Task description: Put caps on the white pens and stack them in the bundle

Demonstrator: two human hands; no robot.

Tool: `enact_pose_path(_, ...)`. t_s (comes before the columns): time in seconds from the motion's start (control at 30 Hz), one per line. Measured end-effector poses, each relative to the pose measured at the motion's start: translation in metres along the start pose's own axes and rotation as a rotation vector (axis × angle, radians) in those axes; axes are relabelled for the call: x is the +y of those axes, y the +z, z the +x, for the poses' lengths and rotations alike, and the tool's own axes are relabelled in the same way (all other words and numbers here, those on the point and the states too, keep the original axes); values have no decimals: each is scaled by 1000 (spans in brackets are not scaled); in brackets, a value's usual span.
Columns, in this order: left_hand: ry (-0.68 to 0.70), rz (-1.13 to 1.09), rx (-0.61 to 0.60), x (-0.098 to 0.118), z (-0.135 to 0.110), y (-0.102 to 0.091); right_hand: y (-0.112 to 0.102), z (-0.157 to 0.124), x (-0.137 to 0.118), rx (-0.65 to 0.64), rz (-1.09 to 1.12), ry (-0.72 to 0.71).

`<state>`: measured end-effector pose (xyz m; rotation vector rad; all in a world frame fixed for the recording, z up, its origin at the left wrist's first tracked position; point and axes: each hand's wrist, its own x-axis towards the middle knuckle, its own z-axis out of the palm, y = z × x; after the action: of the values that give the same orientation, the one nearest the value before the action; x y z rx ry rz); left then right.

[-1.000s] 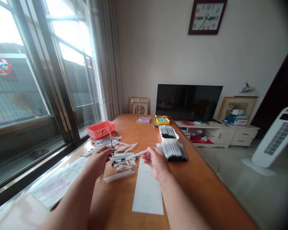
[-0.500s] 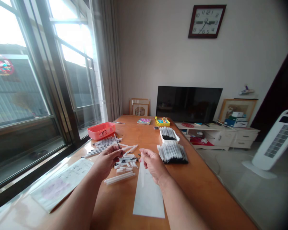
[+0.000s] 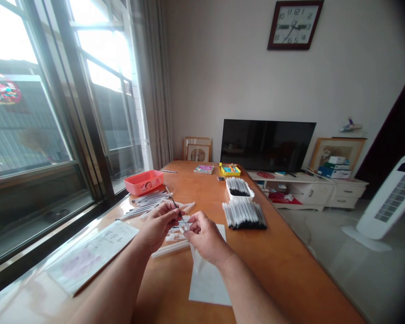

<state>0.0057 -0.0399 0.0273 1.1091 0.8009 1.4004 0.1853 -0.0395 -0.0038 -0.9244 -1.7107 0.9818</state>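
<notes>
My left hand (image 3: pixel 162 223) pinches a thin dark pen refill (image 3: pixel 173 199), which slants down toward the other hand. In my right hand (image 3: pixel 205 233) is a translucent white pen barrel (image 3: pixel 193 253), its lower part blurred over a white sheet of paper (image 3: pixel 209 285). The refill's lower tip is close to the barrel's upper end; I cannot tell whether they touch. Behind and beneath the hands lie small white pen parts (image 3: pixel 173 236), partly hidden. Loose barrels (image 3: pixel 168 249) lie nearer me. More dark refills (image 3: pixel 145 206) are heaped beyond my left hand.
To the right are a stack of black-ended pens (image 3: pixel 243 214) and a white box (image 3: pixel 249 196) holding more. A red plastic basket (image 3: pixel 140 185) stands back left, a notebook (image 3: pixel 94 254) front left. A yellow box (image 3: pixel 230 170) and a booklet (image 3: pixel 203 169) sit at the far end.
My hands have come together: the right moved left with the barrel, the left slightly right with the refill. The barrel's upper end is now by the refill's tip.
</notes>
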Motion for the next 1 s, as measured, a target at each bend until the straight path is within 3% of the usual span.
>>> enact_pose_path(0.27,-9,19,-35,-3,-1,2,1,-1,-2,-29,7,-29)
enact_pose_path(1.0,-99,221,-155,0,-6,10,0,0,-5,71,-107,-91)
